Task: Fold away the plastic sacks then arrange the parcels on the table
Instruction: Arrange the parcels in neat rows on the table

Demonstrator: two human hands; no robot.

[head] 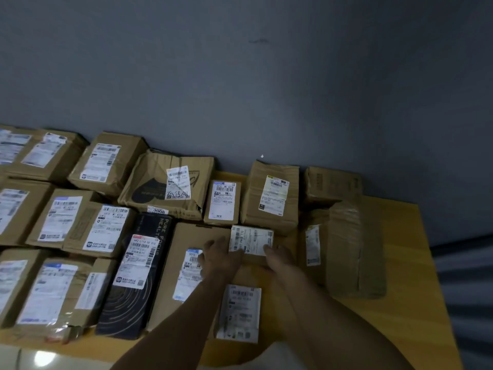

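Both my hands hold a small cardboard parcel (252, 240) with a white label, low over the yellow table (400, 263). My left hand (220, 256) grips its left edge and my right hand (277, 256) grips its right edge. The parcel sits between a large brown box (173, 276) on the left and a tall taped box (346, 249) on the right. A white-labelled flat parcel (240, 313) lies just below my forearms. No plastic sack is in view.
Several labelled cardboard boxes fill the table's left and back, among them a crumpled box (170, 182) and a black box (136, 276). Two boxes (272, 196) (330, 182) stand against the grey wall. Bare yellow tabletop shows at the right.
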